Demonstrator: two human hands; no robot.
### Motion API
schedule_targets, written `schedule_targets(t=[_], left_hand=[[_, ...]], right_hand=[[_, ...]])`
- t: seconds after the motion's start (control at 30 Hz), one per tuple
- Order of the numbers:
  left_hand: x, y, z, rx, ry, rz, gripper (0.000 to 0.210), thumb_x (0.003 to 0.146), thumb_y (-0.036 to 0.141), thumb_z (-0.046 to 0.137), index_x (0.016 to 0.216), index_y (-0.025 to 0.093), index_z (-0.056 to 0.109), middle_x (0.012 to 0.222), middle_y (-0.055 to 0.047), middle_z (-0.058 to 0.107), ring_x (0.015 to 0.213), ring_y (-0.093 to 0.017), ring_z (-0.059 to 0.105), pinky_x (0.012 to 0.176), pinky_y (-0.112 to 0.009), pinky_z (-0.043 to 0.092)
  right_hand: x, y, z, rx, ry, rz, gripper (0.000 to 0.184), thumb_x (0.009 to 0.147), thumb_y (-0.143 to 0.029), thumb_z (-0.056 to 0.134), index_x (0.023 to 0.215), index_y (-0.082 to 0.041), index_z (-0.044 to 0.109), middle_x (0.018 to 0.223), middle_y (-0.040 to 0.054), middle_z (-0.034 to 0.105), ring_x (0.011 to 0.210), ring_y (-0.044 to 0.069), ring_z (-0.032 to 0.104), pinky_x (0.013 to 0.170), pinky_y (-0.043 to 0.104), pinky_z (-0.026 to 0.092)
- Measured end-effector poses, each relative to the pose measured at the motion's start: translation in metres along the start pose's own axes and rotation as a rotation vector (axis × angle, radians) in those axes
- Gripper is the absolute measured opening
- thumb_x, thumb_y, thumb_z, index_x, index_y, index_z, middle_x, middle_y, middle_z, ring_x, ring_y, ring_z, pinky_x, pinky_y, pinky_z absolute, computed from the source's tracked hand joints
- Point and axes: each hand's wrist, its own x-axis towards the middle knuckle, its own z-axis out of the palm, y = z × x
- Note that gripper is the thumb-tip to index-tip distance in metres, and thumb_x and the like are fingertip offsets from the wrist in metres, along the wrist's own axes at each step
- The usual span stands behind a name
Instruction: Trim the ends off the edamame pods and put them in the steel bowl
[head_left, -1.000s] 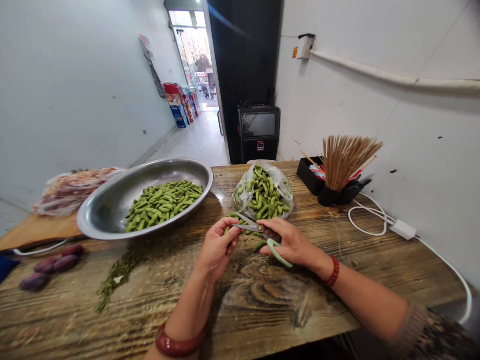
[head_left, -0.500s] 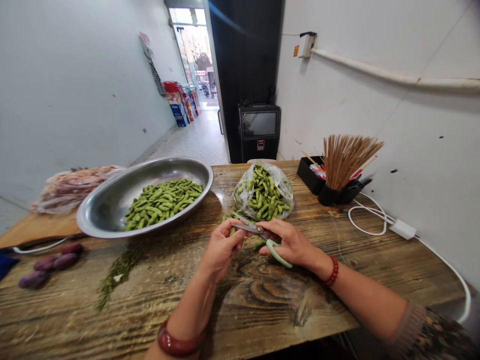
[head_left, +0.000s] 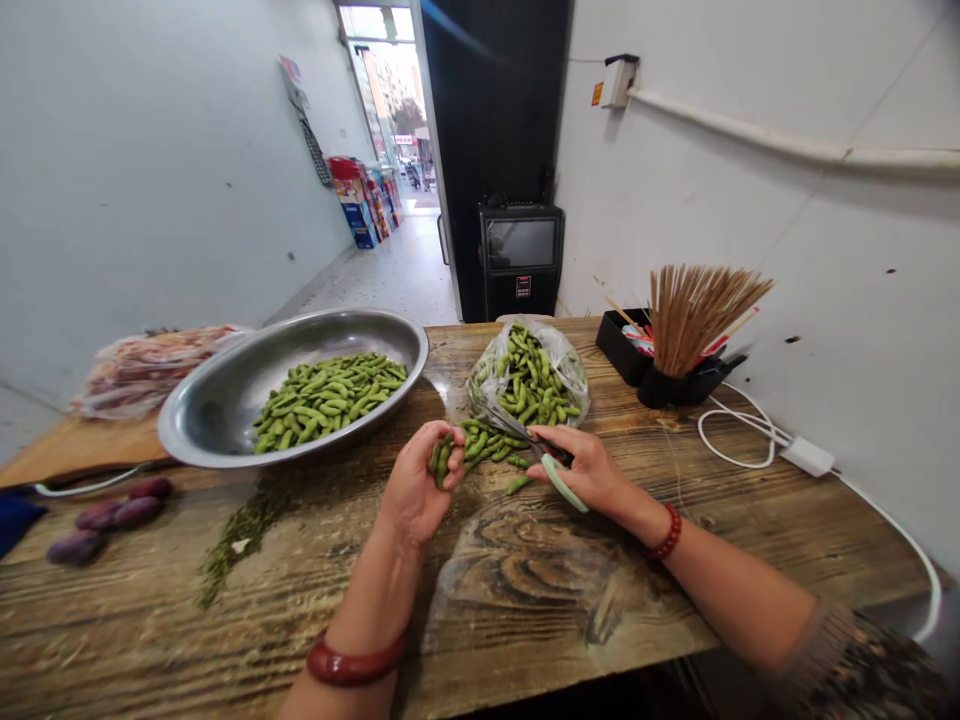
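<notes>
My left hand [head_left: 421, 485] is closed around a few green edamame pods [head_left: 442, 460], palm turned up. In my right hand [head_left: 589, 468] are scissors [head_left: 564, 484] with pale green handles, their blades pointing left over loose pods [head_left: 484, 442] on the table. Just behind the blades stands a clear plastic bag [head_left: 574, 365] full of edamame. To the left, a wide steel basin [head_left: 217, 395] holds a heap of edamame pods [head_left: 330, 398]. Part of the scissors' handle is hidden by my right fingers.
Trimmed green scraps [head_left: 240, 540] lie before the basin, with several purple oval items [head_left: 97, 515] farther left. Bagged meat [head_left: 150, 370] rests on a board at the far left. At right stand a black holder with wooden skewers [head_left: 694, 320] and a white cable [head_left: 806, 455].
My left hand has moved left, away from the scissors' blades, and turned so that the pods in it show. My right hand stays nearly in place with the scissors.
</notes>
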Motion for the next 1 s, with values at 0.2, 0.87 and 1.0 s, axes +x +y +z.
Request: schedule_targets(t=[0.2, 0.87, 1.0], left_hand=[[0.013, -0.009, -0.013, 0.474, 0.117, 0.109, 0.019, 0.073, 0.029, 0.066, 0.085, 0.015, 0.067, 0.061, 0.003, 0.055, 0.046, -0.007, 0.042, 0.041, -0.018, 0.027], [0.013, -0.014, -0.015, 1.087, 0.029, 0.221, 0.012, 0.075, 0.026, 0.063, 0.078, 0.015, 0.069, 0.068, -0.002, 0.064, 0.063, -0.015, 0.054, 0.06, -0.025, 0.038], [0.005, -0.008, -0.007, 0.461, -0.018, -0.009, 0.027, 0.07, 0.038, 0.071, 0.083, 0.017, 0.061, 0.05, 0.009, 0.036, 0.042, -0.006, 0.025, 0.041, -0.019, 0.019]], right_hand=[[-0.001, -0.004, -0.001, -0.011, -0.039, -0.018, 0.049, 0.076, -0.039, 0.073, 0.119, -0.018, 0.063, 0.098, 0.0088, 0.067, 0.083, 0.019, 0.063, 0.074, 0.03, 0.052], [0.0, -0.007, -0.003, -0.027, -0.057, -0.011, 0.047, 0.076, -0.035, 0.074, 0.118, -0.018, 0.063, 0.096, 0.008, 0.067, 0.082, 0.019, 0.062, 0.075, 0.031, 0.051], [0.001, -0.006, -0.004, -0.015, -0.052, 0.03, 0.049, 0.074, -0.035, 0.075, 0.119, -0.018, 0.062, 0.097, 0.0077, 0.065, 0.08, 0.018, 0.06, 0.073, 0.03, 0.05]])
